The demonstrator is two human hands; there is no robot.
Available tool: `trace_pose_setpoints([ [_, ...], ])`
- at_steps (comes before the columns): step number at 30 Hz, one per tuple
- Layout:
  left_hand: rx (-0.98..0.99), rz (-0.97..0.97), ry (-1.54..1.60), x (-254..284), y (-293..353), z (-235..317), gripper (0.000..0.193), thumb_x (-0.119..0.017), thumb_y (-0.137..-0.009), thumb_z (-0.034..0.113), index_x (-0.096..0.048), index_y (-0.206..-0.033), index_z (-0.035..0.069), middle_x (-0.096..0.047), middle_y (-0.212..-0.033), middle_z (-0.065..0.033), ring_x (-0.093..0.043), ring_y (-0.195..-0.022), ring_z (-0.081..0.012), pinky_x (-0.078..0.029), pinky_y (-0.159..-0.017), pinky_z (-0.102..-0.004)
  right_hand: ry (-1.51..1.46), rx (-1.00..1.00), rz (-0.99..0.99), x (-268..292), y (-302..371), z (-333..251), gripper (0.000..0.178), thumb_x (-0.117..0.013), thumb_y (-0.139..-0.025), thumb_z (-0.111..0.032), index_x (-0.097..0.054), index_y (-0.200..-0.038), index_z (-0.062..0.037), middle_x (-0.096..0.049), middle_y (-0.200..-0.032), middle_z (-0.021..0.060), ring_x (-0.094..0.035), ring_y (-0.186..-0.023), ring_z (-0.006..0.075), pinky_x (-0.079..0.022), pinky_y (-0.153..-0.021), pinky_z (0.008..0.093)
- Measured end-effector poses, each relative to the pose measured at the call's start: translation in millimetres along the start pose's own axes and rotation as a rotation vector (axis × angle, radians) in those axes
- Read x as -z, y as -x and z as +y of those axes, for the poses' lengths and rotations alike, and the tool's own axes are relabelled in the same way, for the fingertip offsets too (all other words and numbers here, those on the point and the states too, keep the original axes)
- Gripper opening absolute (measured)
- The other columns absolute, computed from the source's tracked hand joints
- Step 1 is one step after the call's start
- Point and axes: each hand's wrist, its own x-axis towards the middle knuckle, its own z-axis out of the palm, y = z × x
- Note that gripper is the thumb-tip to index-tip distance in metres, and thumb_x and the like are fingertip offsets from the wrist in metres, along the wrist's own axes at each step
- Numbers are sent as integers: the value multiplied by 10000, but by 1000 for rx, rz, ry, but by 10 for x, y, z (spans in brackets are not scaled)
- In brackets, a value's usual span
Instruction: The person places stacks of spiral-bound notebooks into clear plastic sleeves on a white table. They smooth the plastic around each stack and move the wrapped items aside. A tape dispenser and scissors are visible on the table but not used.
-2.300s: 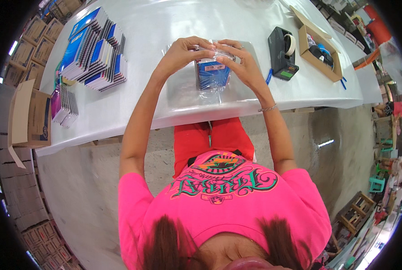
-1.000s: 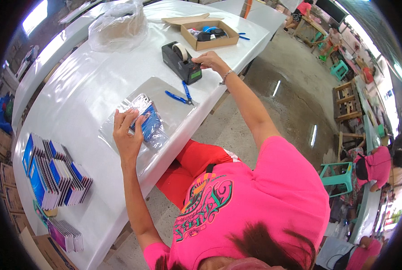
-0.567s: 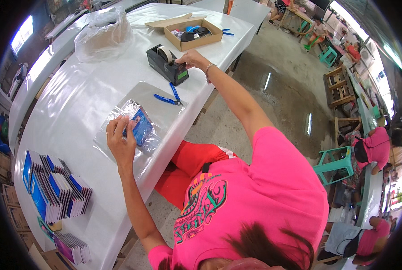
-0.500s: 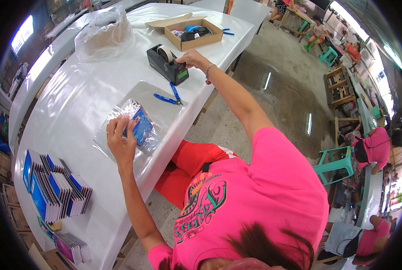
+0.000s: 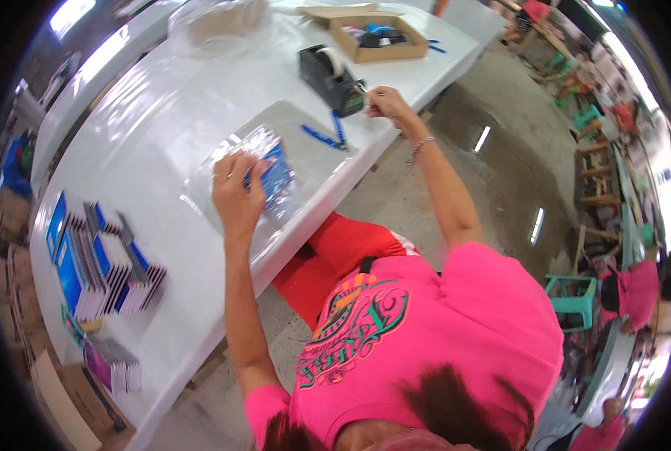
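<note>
My left hand (image 5: 239,192) has its fingers bent over the edge of a clear plastic bag (image 5: 281,199). Something flat and blue (image 5: 277,174) shows inside the bag, partly under my fingers. The bag lies on a grey translucent sheet (image 5: 264,120) near the table's right edge. My right hand (image 5: 388,105) is closed in a pinch at the front end of a black tape dispenser (image 5: 324,83). A short shiny strip of tape (image 5: 361,89) runs between the dispenser and my fingertips. Blue-handled cutters (image 5: 326,136) rest on the sheet between my hands, touched by neither.
Spiral notebooks (image 5: 102,263) stand in stacks at the left, with a smaller purple-covered stack (image 5: 113,364) nearer me. A cardboard box (image 5: 377,49) of tools and a large plastic bag (image 5: 219,26) sit at the far end. Green stools (image 5: 572,301) and other people are at the right.
My right hand has drawn away from the dispenser to the right, with a strip of tape at its fingertips. My left hand stays on the bag. The whole view has shifted.
</note>
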Motion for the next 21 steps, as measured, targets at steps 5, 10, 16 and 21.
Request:
trace_pose_setpoints([
  [5, -13, 3, 33, 21, 8, 25, 87, -705, -781, 45, -663, -856, 51, -645, -942, -103, -611, -934, -291, -490, -805, -384, 828, 285, 453, 45, 141, 207, 170, -643, -866, -140, -610, -848, 25, -646, -765, 125, -652, -669, 196, -529, -584, 325],
  [10, -21, 19, 46, 7, 10, -31, 82, -700, -781, 50, -652, -847, 58, -634, -939, -91, -609, -916, -293, -499, -769, -375, -31, 121, -57, -705, 846, -477, 225, -680, -900, -235, -630, -871, -18, -639, -754, 52, -580, -600, 106, -482, -547, 254],
  [16, -38, 22, 19, 3, -4, -3, 101, -684, -779, 40, -634, -866, 49, -631, -962, -85, -605, -918, -296, -501, -765, -391, -89, 180, -299, -1656, 1413, -919, 273, -695, -903, -295, -600, -828, -50, -595, -686, -6, -513, -552, 53, -404, -494, 194],
  [21, -18, -2, 21, 28, 12, 0, 137, -683, -794, 33, -654, -927, 41, -656, -1009, -103, -615, -949, -311, -504, -809, -402, 64, 253, -205, -1851, 1462, -975, 284, -702, -867, -242, -608, -758, 3, -640, -637, 58, -580, -574, 85, -442, -516, 241],
])
